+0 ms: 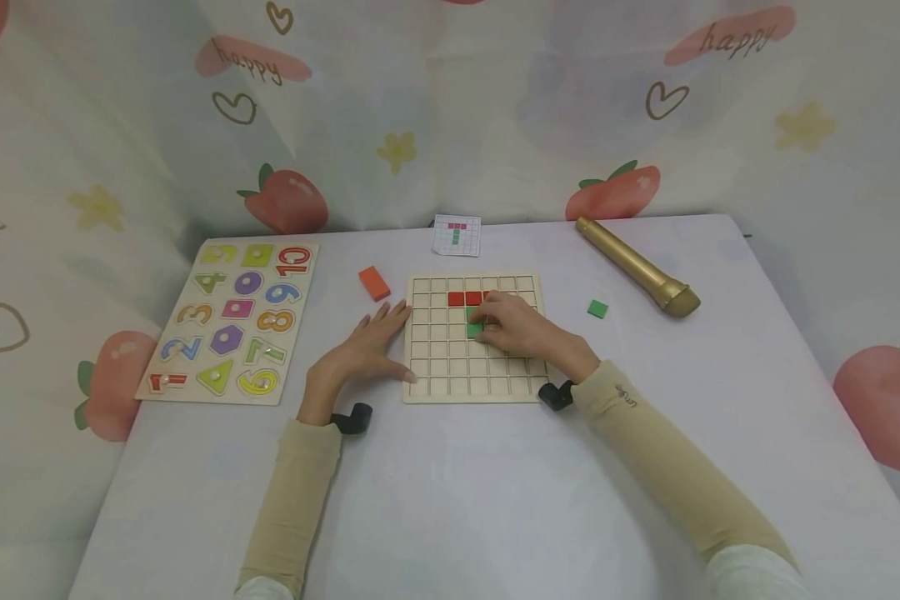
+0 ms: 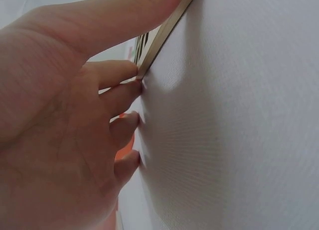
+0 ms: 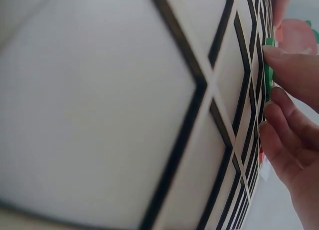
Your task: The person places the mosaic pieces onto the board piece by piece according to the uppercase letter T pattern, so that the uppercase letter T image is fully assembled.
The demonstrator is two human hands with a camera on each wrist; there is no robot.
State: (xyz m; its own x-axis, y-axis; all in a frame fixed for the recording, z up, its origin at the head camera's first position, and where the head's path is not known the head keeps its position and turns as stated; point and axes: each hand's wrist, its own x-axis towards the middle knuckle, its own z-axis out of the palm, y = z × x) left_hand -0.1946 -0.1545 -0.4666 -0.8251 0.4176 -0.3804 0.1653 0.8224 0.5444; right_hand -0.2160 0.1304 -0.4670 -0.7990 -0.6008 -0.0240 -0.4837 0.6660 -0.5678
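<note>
A wooden grid board (image 1: 450,385) lies on the white table. Three red tiles (image 1: 465,298) sit in a row near its top, the rightmost partly behind my right fingers. Under the middle red one, green tiles (image 1: 475,331) run downward in a column. My right hand (image 1: 521,327) reaches over the board, thumb and fingertips pinching a green tile (image 3: 269,70) at the grid, as the right wrist view shows. My left hand (image 1: 360,350) rests spread at the board's left edge; its thumb touches the edge (image 2: 167,33) in the left wrist view.
A pattern card (image 1: 457,236) with a red and green T lies behind the board. An orange-red block (image 1: 374,283) and a number puzzle (image 1: 292,333) are on the left. To the right lie a loose green tile (image 1: 597,309) and a gold microphone (image 1: 633,262). Printed curtains hang behind.
</note>
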